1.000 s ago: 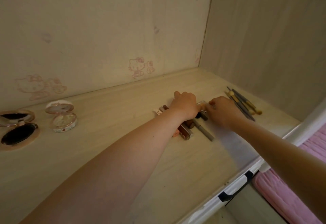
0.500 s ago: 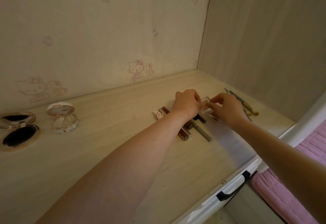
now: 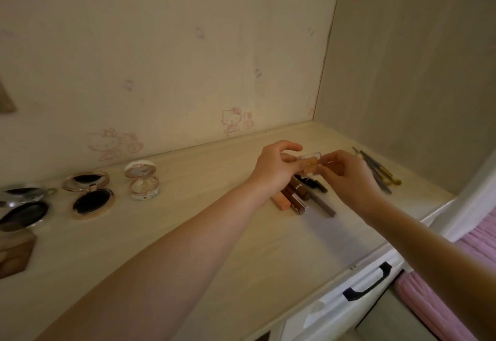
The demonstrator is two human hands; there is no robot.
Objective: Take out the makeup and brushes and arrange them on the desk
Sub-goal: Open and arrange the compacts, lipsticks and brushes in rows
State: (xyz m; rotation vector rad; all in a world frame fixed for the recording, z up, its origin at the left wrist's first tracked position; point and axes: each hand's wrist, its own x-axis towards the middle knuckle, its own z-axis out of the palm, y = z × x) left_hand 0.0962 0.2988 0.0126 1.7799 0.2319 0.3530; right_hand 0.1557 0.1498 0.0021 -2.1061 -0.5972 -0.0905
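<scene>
While the left hand (image 3: 276,170) curls its fingers round one end and the right hand (image 3: 347,179) pinches the other, the small clear-capped tube (image 3: 311,165) hangs just above the bench (image 3: 214,233), over the row of lipsticks (image 3: 292,198). It looks light, stiff and slick, probably hard plastic; holding its flat sides, not the cap, seems safest.

One head-worn view, close, forward and down onto the desk (image 3: 188,179)
</scene>
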